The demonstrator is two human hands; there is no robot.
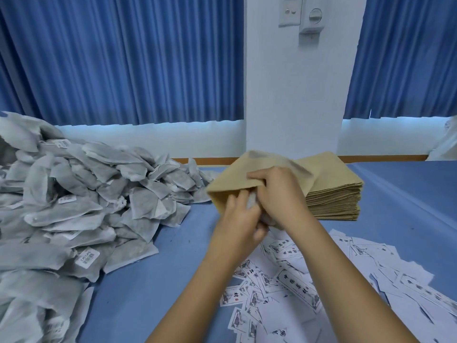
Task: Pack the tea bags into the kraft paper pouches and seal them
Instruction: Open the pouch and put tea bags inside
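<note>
Blue covers the tabletop (408, 199) that we work at, and just above it, near its middle, we hold one kraft paper pouch (235, 180) with its open mouth turned toward us. Our right hand (277, 191) grips the pouch at the mouth, fingers curled over its upper edge and holding it open. Our left hand (237, 226) sits at the lower lip of the mouth, fingers bent around a pale tea bag (251, 204) that lies half inside the opening. How much of the bag is already inside we cannot tell, since both hands cover it.

Just behind the pouch, to the right, a neat stack of flat kraft pouches (333, 194) rests on the tabletop. To the left spreads a large loose pile of grey-white tea bags (74, 206), several with small barcode stickers, reaching from the near edge to the far one. Under our forearms and off to the right lie scattered white printed labels (296, 280), overlapping at all angles.

Beyond the far edge hang pleated blue curtains (123, 58) on both sides of a white pillar (294, 95), which carries a wall switch (290, 11) near the top.
</note>
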